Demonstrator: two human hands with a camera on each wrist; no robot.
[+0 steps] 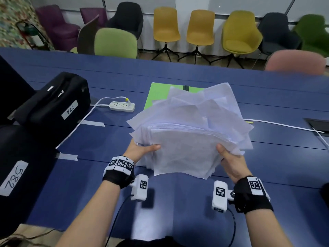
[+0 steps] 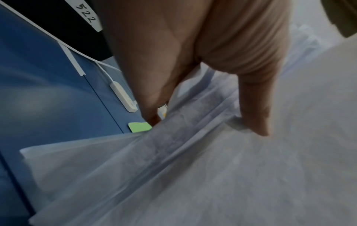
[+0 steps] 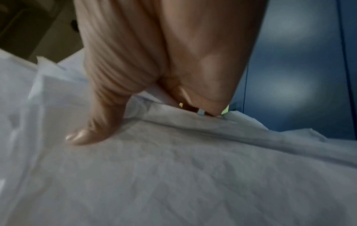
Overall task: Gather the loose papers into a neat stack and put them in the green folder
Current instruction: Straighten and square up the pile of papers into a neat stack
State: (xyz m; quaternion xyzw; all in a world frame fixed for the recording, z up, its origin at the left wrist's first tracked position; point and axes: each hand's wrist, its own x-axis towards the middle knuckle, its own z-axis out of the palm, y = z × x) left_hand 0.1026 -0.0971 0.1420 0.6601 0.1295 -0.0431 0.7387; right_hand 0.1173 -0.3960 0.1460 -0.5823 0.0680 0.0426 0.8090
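A thick, uneven pile of white papers (image 1: pixel 192 132) is lifted off the blue table, its sheets fanned out and skewed. My left hand (image 1: pixel 142 150) grips the pile's left edge, thumb on top and fingers underneath. My right hand (image 1: pixel 229 161) grips the right edge the same way. The wrist views show each thumb pressed on the top sheet of the papers (image 2: pixel 212 168) (image 3: pixel 173 168). The green folder (image 1: pixel 158 94) lies open on the table behind the pile, mostly hidden by it; a corner of the green folder (image 2: pixel 139 127) shows in the left wrist view.
A white power strip (image 1: pixel 122 106) with its cable lies left of the folder. Two black bags (image 1: pixel 53 104) with number labels stand at the left. A white cable (image 1: pixel 284 126) runs to a table port at the right. Chairs line the far side.
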